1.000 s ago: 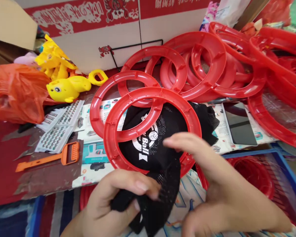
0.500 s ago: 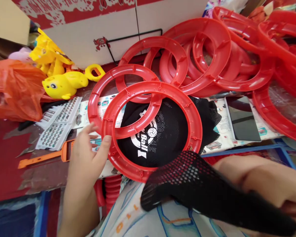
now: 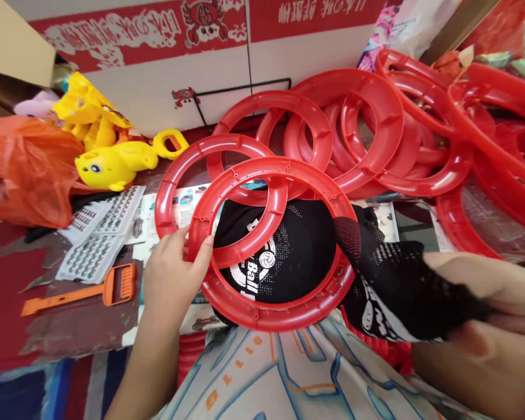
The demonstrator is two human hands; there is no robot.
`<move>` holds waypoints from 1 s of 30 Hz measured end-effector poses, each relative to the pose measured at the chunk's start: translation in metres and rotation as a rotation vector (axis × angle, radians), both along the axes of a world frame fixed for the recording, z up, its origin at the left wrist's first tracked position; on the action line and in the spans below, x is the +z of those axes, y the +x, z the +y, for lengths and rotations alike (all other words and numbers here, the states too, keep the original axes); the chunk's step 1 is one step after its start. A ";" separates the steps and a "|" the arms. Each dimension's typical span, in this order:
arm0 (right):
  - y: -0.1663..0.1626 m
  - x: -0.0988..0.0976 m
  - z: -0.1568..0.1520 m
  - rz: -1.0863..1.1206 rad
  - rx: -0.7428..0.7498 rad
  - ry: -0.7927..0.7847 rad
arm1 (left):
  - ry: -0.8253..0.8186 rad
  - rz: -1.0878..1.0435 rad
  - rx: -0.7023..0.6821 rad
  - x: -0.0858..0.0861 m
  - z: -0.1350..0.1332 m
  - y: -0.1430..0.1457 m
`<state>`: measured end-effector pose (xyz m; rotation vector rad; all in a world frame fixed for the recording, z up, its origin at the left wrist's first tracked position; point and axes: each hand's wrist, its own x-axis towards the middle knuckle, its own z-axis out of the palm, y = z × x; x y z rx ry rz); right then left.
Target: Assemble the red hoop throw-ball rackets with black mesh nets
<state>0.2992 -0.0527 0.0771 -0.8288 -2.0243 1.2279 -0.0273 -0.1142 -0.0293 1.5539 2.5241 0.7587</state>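
My left hand (image 3: 177, 271) grips the left edge of a red plastic ring (image 3: 284, 318), thumb on the near side and fingers round behind. The ring's ribbed hollow side faces me. In my right hand (image 3: 494, 309), partly blurred, is a black mesh fabric piece (image 3: 394, 280) with white print; its free end hangs over the ring's right rim. Through the ring shows another black fabric piece (image 3: 301, 251) with a white ball logo, lying on the work surface. A second red ring (image 3: 240, 143) overlaps behind the held one.
More red rings (image 3: 376, 157) are heaped behind and to the right. A phone (image 3: 413, 221) lies right of centre. On the left are an orange plastic bag (image 3: 26, 169), yellow toys (image 3: 114, 166), packs of button cells (image 3: 91, 248) and an orange plastic handle (image 3: 118, 284). White-and-red cartons (image 3: 157, 76) stand behind.
My left hand has closed on the ring's left edge. My right hand has lifted the black fabric up and away from my lap to the ring's right rim. The view has tilted up slightly.
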 end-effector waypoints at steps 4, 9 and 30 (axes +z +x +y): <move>-0.048 0.021 0.009 0.155 0.385 -0.133 | 0.222 -0.228 -0.367 0.028 -0.012 0.005; -0.087 0.024 0.004 0.185 0.686 -0.093 | -0.032 -0.821 -0.991 0.064 -0.025 0.015; -0.111 -0.016 0.063 -0.185 0.032 -0.135 | -0.233 -0.598 -0.637 0.081 0.041 0.002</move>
